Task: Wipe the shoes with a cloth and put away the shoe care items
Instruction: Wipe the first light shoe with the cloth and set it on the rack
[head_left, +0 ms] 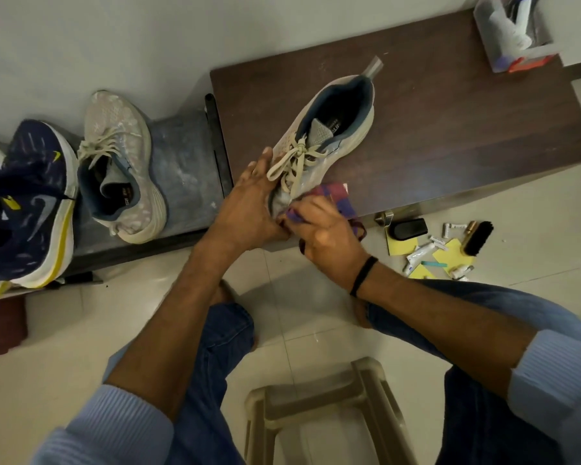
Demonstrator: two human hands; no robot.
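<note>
A pale grey sneaker [329,129] with a blue lining lies on the dark wooden bench [450,122], toe toward me. My left hand [249,203] grips its toe end from the left side. My right hand [329,233] holds a bunched purple and red cloth [332,194] pressed against the toe. The matching grey sneaker [121,166] stands on the lower grey shelf [185,169] to the left. Beside it sits a navy sneaker [34,203] with a yellow-edged sole.
On the floor at the right lie a black shoe brush [478,237], a black polish applicator [410,228], small tubes [420,251] and yellow cloths [450,255]. A clear box [514,31] of items stands at the bench's far right. A beige plastic stool [329,407] is under me.
</note>
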